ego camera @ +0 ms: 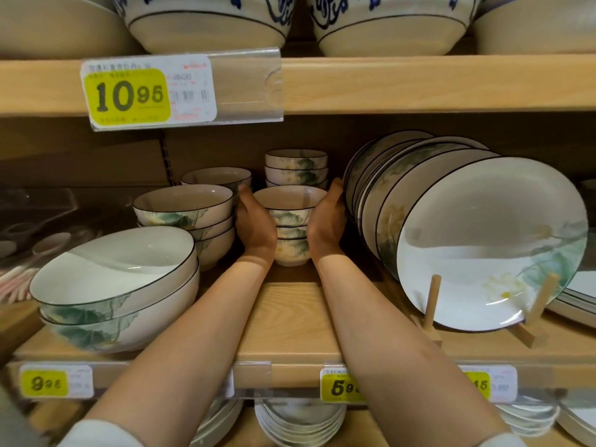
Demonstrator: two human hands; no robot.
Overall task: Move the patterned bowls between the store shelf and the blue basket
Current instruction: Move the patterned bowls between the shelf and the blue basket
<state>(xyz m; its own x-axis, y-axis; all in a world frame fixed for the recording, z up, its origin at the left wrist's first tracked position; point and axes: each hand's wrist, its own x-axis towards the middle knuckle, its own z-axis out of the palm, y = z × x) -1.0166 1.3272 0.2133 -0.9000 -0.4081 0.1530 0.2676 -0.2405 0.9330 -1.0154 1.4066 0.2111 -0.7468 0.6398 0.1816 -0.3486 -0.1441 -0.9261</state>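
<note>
Nearest to us, our two bare forearms cross the front edge of the shelf [290,317], where yellow price labels [342,387] hang. The blue basket is nowhere in view, so we cannot say where it sits. Further in, big bowls [113,279] are stacked on the near left, and a row of plates [483,246] leans on a wooden stand [432,301] on the right. Between them, deeper in, we hold the stack of small bowls [290,221], three patterned ones nested together. Our left hand [254,221] cups its left side and our right hand [327,221] its right, palms against the bowls and fingers curved round towards the back. We cannot tell whether the stack's foot has left the board. The gap is tight. The back of our right hand is just beside the leaning plates, perhaps touching them, and a nudge on the way out could tip the row. Our left knuckles are as close to the middle-sized bowls [183,214]. We grip only from the sides, so tilting the stack could let the top bowl slide off. Farthest back stands a second stack [296,169] of the same small bowls, and pushing inward could knock it.
</note>
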